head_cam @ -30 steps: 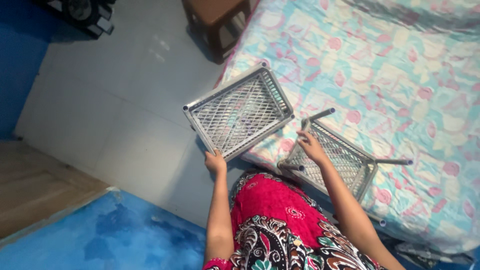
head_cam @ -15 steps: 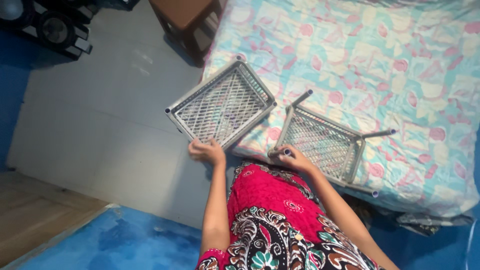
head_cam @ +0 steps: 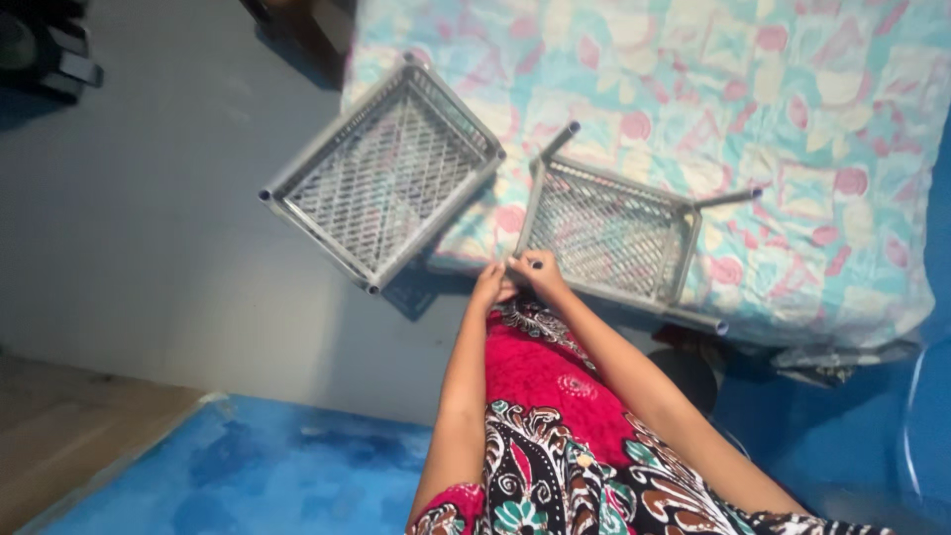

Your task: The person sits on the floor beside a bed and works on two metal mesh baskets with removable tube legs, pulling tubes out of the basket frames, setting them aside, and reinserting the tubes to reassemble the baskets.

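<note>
Gripping tray (head_cam: 606, 230) corner, both hands (head_cam: 515, 279)

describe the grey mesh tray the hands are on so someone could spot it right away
Find the bed with the pastel patterned sheet. Two grey mesh trays sit at its near edge; take the right tray, lying wholly on the sheet, where both hands meet at its corner. Unlike the left tray, it has tube legs sticking out.

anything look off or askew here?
Yes. The left grey mesh tray hangs half off the bed edge, over the floor. The right tray has loose poles sticking out. Both hands meet at its near corner.
</note>
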